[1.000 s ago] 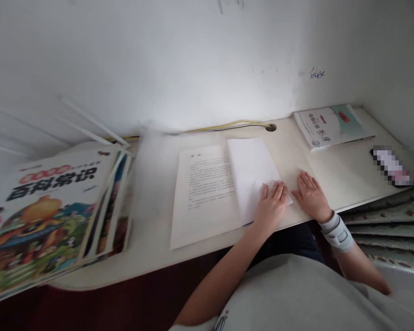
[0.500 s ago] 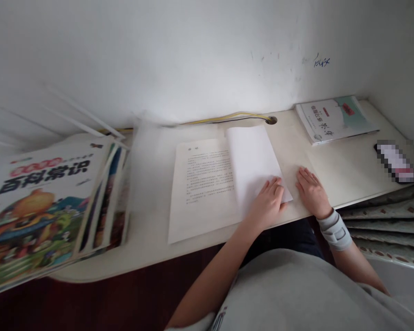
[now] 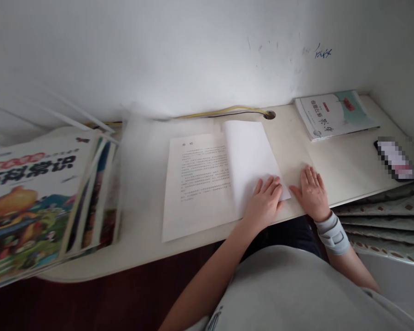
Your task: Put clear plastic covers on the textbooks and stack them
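Observation:
An open book (image 3: 196, 207) lies on the desk, with a printed page on its left side and a blank white page (image 3: 246, 156) on its right. My left hand (image 3: 265, 200) rests flat on the lower right part of the blank page, fingers stretched out. Beside the page's right corner, my right hand (image 3: 313, 191) lies palm down on the desk (image 3: 345, 170). Its fingers are stretched and its thumb points out toward that corner, holding nothing. A grey wrist strap (image 3: 334, 233) wraps the right wrist.
Several picture books (image 3: 31, 197) are stacked at the left. Workbooks (image 3: 336, 115) lie at the back right, and a phone (image 3: 396, 158) with a blurred screen sits near the right edge. A yellow cable (image 3: 224, 110) runs along the wall into a desk hole (image 3: 269, 115).
My right hand has turned slightly, and its thumb now spreads out toward the page. My left hand stays on the page. The view has shifted a little.

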`<state>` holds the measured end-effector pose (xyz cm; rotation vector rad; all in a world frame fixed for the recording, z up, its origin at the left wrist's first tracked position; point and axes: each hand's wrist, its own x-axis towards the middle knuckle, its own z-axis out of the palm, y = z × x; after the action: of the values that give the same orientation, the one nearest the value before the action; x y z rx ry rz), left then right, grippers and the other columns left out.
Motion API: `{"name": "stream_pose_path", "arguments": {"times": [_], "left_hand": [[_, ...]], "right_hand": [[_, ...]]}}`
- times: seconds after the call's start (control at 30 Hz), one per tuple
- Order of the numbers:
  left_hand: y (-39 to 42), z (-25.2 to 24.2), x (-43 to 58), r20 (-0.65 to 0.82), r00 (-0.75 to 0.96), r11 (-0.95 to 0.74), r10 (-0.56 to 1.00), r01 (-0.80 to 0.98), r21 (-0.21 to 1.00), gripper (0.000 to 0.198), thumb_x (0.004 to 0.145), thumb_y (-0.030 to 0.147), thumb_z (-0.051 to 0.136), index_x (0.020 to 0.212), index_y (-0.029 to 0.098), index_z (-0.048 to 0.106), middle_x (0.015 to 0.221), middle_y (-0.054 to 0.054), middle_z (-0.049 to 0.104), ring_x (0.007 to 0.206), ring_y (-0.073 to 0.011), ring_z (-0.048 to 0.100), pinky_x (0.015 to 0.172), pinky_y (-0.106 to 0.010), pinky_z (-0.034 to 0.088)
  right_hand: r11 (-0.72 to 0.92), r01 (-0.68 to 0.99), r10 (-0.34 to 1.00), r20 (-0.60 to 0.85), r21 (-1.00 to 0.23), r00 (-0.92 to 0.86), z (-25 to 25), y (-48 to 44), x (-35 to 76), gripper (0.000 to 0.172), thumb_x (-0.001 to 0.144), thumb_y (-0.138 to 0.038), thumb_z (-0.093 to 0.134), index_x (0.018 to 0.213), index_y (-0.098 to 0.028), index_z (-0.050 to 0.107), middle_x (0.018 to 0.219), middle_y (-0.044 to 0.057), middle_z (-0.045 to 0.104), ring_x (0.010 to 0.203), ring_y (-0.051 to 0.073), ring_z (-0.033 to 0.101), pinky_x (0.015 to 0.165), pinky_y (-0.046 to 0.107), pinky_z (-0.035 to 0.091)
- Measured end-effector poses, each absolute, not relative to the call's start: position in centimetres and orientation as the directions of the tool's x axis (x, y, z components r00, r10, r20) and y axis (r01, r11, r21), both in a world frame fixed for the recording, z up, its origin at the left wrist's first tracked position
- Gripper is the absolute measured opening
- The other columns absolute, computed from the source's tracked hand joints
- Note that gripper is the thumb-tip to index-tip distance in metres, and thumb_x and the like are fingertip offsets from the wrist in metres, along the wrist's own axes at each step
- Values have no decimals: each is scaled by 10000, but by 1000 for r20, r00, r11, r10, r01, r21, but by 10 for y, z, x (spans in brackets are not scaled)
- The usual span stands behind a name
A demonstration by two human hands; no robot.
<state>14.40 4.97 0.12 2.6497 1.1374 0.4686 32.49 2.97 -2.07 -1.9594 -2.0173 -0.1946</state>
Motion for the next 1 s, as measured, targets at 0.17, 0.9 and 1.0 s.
{"name": "stream_pose_path", "arguments": {"times": [0.17, 0.9, 1.0], "left_hand": [[50, 1, 143, 207, 646, -674, 735, 664, 323, 265, 868, 181, 506, 1131, 147, 512, 1350, -167, 511, 1317, -290, 403, 1074, -529, 316], [49, -10, 147, 207, 703, -727, 680, 683, 69, 418, 884, 55, 316, 1228, 77, 552, 1314, -172, 549, 1278, -303, 448, 1037, -542, 360], [50, -11, 145, 189, 703, -725, 685, 684, 82, 430, 875, 51, 321, 1238, 79, 549, 1320, -175, 542, 1291, -295, 435, 1044, -537, 355]], "right_hand": [[37, 989, 964, 267, -140, 2, -16, 31, 324, 548, 950, -385, 315, 1317, -4, 461, 1386, 241, 446, 1311, 316, 395, 1059, 460, 313], [55, 985, 928, 373, -162, 10, -2, 35, 329, 241, 906, -186, 431, 838, -176, 661, 957, 98, 679, 914, 211, 594, 805, 340, 429], [2, 995, 933, 359, -96, 32, 2, 37, 329, 197, 886, -187, 465, 753, -179, 609, 819, 86, 634, 803, 216, 545, 701, 335, 394]]}}
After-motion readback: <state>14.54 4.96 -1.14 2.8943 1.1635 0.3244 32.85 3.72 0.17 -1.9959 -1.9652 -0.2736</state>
